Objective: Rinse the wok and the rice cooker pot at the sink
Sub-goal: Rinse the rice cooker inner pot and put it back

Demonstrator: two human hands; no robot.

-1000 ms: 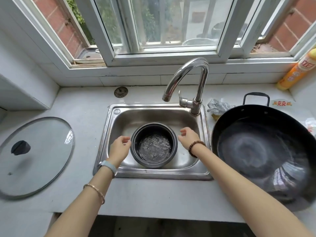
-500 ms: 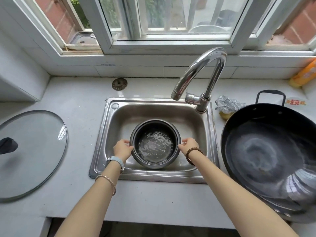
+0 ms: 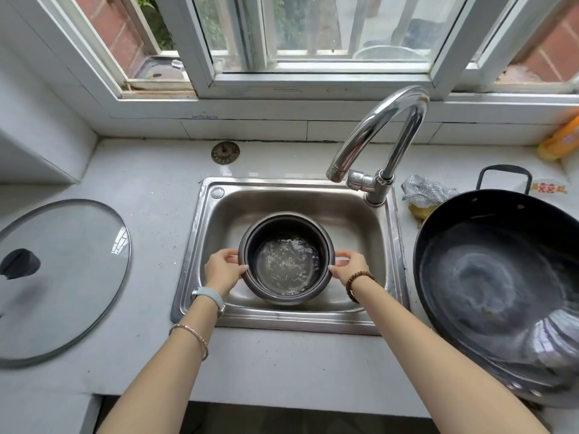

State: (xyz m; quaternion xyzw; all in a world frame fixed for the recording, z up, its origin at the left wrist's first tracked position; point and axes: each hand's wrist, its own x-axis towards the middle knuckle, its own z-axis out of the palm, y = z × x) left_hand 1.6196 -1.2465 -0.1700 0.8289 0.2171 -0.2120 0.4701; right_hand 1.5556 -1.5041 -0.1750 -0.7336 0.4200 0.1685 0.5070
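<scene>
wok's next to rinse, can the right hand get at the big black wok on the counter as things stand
Probably yes, once it lets go: the right hand holds the dark round rice cooker pot, and the big black wok sits close on its right, nothing between.

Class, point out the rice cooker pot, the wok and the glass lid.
rice cooker pot (image 3: pixel 286 267): head view, inner bottom.
wok (image 3: pixel 488 277): head view, inner bowl.
glass lid (image 3: pixel 72 277): head view, glass pane.

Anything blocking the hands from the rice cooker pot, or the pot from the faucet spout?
Nothing visible. Left hand and right hand hold the rice cooker pot by its rim in the sink; open space up to the faucet spout.
</scene>
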